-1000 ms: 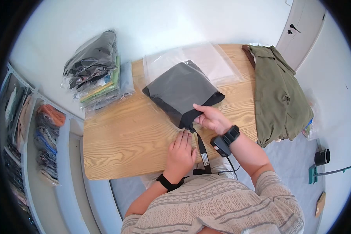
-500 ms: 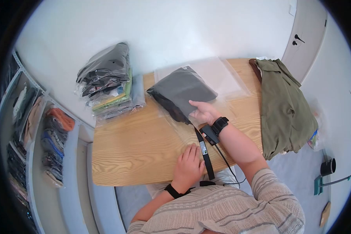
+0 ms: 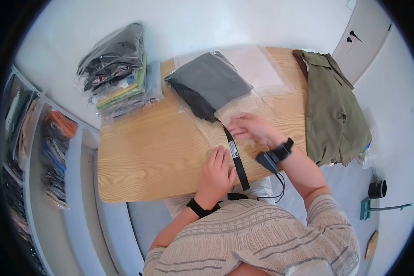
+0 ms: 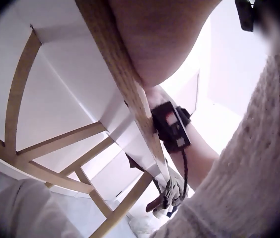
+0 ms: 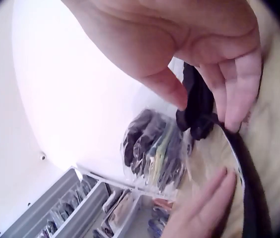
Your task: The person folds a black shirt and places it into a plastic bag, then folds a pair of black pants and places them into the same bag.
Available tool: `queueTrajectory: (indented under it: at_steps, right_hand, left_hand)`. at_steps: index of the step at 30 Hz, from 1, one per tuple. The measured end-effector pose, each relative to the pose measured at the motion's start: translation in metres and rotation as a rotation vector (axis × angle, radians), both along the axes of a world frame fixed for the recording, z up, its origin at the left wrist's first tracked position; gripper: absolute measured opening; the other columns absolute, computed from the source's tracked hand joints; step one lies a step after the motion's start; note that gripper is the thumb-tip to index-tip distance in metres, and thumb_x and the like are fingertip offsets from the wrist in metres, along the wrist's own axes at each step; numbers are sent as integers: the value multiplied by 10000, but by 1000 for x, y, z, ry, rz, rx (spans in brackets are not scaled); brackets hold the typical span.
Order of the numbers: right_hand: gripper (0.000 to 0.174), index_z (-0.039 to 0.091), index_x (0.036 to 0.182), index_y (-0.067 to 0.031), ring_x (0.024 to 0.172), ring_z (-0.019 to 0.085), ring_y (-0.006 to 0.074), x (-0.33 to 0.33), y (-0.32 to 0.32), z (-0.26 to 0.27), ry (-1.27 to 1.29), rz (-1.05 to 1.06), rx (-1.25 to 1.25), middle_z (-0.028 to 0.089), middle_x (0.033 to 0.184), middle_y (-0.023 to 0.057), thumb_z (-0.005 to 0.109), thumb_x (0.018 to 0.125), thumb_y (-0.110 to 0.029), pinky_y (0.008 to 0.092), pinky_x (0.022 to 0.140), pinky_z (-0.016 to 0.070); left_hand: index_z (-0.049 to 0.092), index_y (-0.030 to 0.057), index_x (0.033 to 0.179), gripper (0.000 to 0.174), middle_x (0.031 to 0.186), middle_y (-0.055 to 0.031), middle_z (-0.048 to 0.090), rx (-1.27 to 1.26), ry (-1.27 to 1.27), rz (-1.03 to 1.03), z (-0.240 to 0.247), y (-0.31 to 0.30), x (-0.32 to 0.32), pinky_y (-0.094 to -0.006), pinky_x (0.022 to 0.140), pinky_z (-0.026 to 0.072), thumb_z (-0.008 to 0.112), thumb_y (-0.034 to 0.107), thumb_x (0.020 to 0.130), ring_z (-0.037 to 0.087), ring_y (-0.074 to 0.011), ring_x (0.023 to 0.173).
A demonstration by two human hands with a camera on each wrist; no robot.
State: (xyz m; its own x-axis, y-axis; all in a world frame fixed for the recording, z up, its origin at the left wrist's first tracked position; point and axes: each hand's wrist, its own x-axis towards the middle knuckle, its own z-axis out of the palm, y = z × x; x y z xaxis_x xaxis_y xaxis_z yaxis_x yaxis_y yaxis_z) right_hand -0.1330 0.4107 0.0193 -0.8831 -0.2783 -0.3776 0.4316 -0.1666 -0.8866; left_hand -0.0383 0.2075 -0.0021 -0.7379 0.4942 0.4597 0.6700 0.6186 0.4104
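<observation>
A folded dark grey garment [image 3: 211,78] with a black part lies inside a clear bag on the wooden table [image 3: 142,161]. From its near corner a black strap [image 3: 237,161] with a white label runs to the table's front edge. My left hand [image 3: 215,172] rests palm down, fingers extended, just left of the strap. To the strap's right hovers my right hand [image 3: 253,129], slightly blurred, fingers apart and loosely bent. In the right wrist view, my right hand [image 5: 204,54] has thumb and fingers spread around the strap's upper end [image 5: 212,119], with no clear grip.
Bagged clothes [image 3: 119,69] are stacked at the table's back left. Flat clear bags [image 3: 262,69] lie behind the garment. Olive clothing [image 3: 331,110] hangs over the right edge. Shelves [image 3: 55,161] with bagged clothes stand at left; a black cup-shaped object [image 3: 377,189] is at right.
My right hand has let go of the garment's near corner and drawn back toward the strap. The garment lies flatter, its right black edge no longer visible. My left hand stays on the table.
</observation>
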Motion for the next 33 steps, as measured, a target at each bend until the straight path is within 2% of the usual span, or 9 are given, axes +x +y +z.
queueTrajectory:
  at_steps: [3, 8, 12, 15, 17, 18, 20, 27, 33]
  right_hand:
    - [466, 451, 1261, 0, 822, 633, 149, 47, -1, 16, 68, 160, 218, 652, 1005, 106, 628, 879, -199, 263, 671, 506]
    - [235, 627, 932, 1, 548, 536, 100, 63, -16, 18, 207, 498, 702, 604, 652, 31, 677, 842, -210, 253, 515, 425]
    - [202, 633, 791, 0, 535, 535, 102, 51, -16, 21, 251, 451, 780, 594, 619, 33, 669, 847, -191, 256, 506, 423]
    - [156, 616, 866, 2, 587, 606, 146, 30, -13, 29, 273, 60, 639, 640, 632, 69, 619, 853, -153, 273, 596, 472]
    - [201, 594, 1058, 10, 892, 659, 243, 16, -16, 13, 599, -301, 431, 677, 923, 182, 567, 890, -97, 312, 804, 495]
    - [201, 594, 1058, 10, 892, 659, 243, 11, -17, 11, 608, -306, 429, 677, 923, 182, 567, 890, -97, 312, 804, 495]
    - [386, 485, 1316, -49, 1269, 469, 291, -1, -20, 7, 938, -104, 779, 520, 1288, 265, 523, 935, -93, 330, 1025, 375]
    - [497, 366, 1436, -133, 1396, 274, 339, -64, -28, 16, 920, 57, 747, 336, 1459, 256, 508, 961, -164, 364, 1121, 249]
    - [576, 345, 1384, 54, 1338, 329, 418, -123, -30, 6, 986, 49, 1087, 371, 1403, 303, 514, 947, -280, 422, 1097, 295]
  left_hand:
    - [542, -104, 1147, 486, 1241, -280, 513, -14, -9, -4, 1, 0, 0, -453, 955, 425, 655, 155, 752, 495, -400, 1136]
    - [551, -95, 1153, 484, 1244, -249, 524, -67, 55, 36, -3, 1, 0, -427, 961, 429, 635, 209, 785, 491, -363, 1159]
    - [545, -94, 1161, 481, 1251, -247, 523, -76, 58, 31, 0, -1, 1, -428, 963, 429, 626, 202, 790, 491, -362, 1163]
    - [541, -87, 1174, 484, 1253, -257, 522, -31, 47, 15, -3, -1, 1, -442, 962, 419, 641, 158, 768, 500, -382, 1149]
    - [539, -93, 1172, 484, 1257, -259, 520, -44, 41, 20, -1, -1, 1, -443, 965, 418, 637, 161, 771, 500, -385, 1146]
    - [539, -93, 1172, 484, 1257, -259, 520, -45, 51, 17, -1, -1, 1, -443, 965, 418, 637, 161, 771, 500, -385, 1146]
    - [538, -98, 1167, 482, 1248, -265, 523, -52, 43, 13, -1, -1, 1, -445, 963, 421, 637, 160, 772, 501, -389, 1143]
    - [542, -97, 1165, 479, 1229, -270, 535, -45, 49, 7, 2, -1, 0, -447, 951, 431, 638, 165, 776, 510, -395, 1136]
    - [540, -90, 1175, 493, 1248, -250, 525, -86, 57, 19, 1, -1, 2, -426, 972, 427, 627, 207, 791, 495, -371, 1159]
